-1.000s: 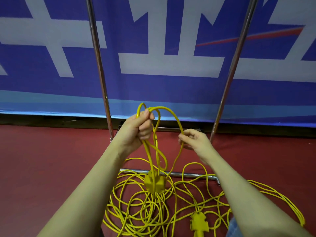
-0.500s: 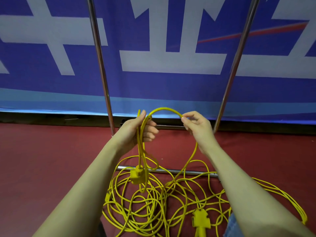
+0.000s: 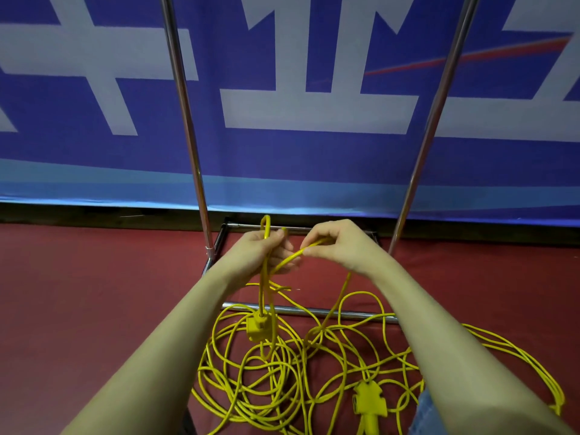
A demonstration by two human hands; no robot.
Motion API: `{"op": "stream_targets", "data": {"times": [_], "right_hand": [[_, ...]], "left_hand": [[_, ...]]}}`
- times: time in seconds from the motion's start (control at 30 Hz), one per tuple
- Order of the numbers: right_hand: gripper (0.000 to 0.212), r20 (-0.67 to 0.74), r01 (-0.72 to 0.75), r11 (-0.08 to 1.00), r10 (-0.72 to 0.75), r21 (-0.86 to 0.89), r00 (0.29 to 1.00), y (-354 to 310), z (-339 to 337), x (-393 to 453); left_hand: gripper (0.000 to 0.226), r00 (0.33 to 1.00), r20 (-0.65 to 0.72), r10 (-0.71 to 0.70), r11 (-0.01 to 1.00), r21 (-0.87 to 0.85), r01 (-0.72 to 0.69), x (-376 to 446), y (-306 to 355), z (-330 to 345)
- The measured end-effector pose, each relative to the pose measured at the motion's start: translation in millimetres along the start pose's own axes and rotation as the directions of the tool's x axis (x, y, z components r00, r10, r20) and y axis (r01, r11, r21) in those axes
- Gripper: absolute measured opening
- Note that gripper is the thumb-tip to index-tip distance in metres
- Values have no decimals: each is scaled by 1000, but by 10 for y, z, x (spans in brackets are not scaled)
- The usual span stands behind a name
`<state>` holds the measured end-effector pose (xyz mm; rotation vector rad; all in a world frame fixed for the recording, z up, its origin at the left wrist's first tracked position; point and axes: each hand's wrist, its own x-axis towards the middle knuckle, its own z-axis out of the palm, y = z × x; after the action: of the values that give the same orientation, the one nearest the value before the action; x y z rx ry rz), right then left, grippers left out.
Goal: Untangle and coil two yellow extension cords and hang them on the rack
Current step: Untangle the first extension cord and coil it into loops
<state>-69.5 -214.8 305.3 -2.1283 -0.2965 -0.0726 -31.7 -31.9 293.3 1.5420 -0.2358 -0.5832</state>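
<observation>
Yellow extension cords (image 3: 282, 372) lie tangled on the red floor (image 3: 78, 309), a socket block (image 3: 365, 400) nearest. Above, the left hand (image 3: 260, 252) grips gathered loops and the right hand (image 3: 339, 243) pinches one strand. Behind stand the rack (image 3: 185, 120) uprights and a blue banner (image 3: 314, 152).

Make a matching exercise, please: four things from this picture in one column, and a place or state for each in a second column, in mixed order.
Things:
1. left hand
2. right hand
3. socket block
4. second socket block

Places or states:
A. lies on the red floor among loose cord
B. hangs on the cord below the hand
C. grips gathered cord loops
D. pinches one cord strand

Pairs: 1-C, 2-D, 3-B, 4-A
</observation>
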Motion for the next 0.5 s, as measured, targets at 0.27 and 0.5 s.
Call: {"op": "stream_targets", "data": {"times": [0.27, 0.5], "right_hand": [[5, -188, -96, 947, 159, 306, 969, 219, 77, 33], [17, -282, -127, 914, 247, 384, 927, 316, 26, -14]], "left_hand": [[22, 980, -76, 182, 982, -35, -185, 51, 78, 7], [31, 982, -102, 160, 984, -60, -167, 111, 61, -41]]}}
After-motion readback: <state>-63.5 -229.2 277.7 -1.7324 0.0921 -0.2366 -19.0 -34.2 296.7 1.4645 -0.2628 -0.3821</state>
